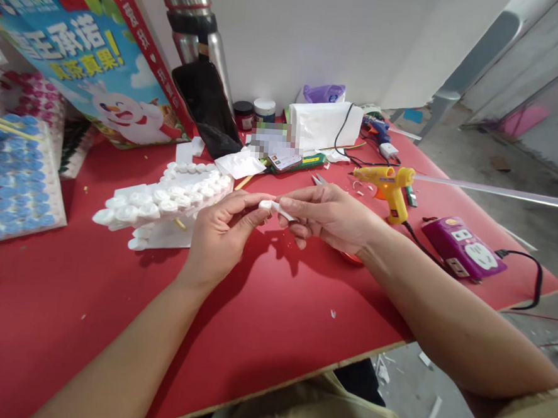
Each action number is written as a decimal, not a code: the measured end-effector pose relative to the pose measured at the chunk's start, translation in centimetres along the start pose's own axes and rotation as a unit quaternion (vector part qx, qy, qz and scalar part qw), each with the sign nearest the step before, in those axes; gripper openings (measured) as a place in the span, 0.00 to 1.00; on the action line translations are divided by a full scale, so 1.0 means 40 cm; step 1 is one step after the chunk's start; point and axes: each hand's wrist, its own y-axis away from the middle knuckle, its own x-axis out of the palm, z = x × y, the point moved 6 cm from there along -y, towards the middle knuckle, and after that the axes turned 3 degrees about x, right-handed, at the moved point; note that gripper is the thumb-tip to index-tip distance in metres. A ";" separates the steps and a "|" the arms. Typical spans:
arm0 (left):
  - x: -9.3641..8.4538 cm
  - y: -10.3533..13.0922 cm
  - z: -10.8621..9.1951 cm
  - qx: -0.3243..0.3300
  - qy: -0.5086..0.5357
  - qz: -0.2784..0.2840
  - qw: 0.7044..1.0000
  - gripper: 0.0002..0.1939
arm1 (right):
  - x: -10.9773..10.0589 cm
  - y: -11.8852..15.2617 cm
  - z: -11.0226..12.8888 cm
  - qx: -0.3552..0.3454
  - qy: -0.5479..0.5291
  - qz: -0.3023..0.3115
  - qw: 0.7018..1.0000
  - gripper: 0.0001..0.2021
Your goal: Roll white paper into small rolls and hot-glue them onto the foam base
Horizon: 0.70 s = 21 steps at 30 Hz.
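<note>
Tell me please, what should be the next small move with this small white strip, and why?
Probably the left hand should roll the curled end of the white strip a little toward the right hand. The left fingers pinch that curl, while a straight tail, seemingly not yet wound, runs to the right fingers.

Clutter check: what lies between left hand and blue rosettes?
From left hand: white rosettes, then red tabletop, before blue rosettes, in the head view.
</note>
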 end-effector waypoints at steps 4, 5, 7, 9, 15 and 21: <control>-0.004 0.005 0.011 -0.025 0.005 -0.022 0.999 0.09 | -0.002 0.008 0.016 -0.037 0.081 -0.041 0.995 0.15; -0.004 0.007 0.013 -0.028 0.006 -0.024 0.999 0.09 | -0.002 0.011 0.021 -0.049 0.115 -0.054 0.991 0.15; -0.001 0.010 0.016 -0.036 0.010 -0.026 0.999 0.09 | -0.001 0.019 0.031 -0.071 0.181 -0.085 0.977 0.15; 0.002 0.013 0.018 -0.043 0.024 -0.031 0.998 0.09 | -0.001 0.024 0.037 -0.086 0.230 -0.117 0.962 0.14; 0.015 0.017 0.022 -0.060 0.068 -0.055 0.994 0.11 | 0.010 0.038 0.044 -0.173 0.364 -0.220 0.888 0.10; 0.014 0.026 0.028 -0.068 0.098 -0.102 0.988 0.10 | 0.045 0.055 0.051 -0.260 0.456 -0.219 0.822 0.05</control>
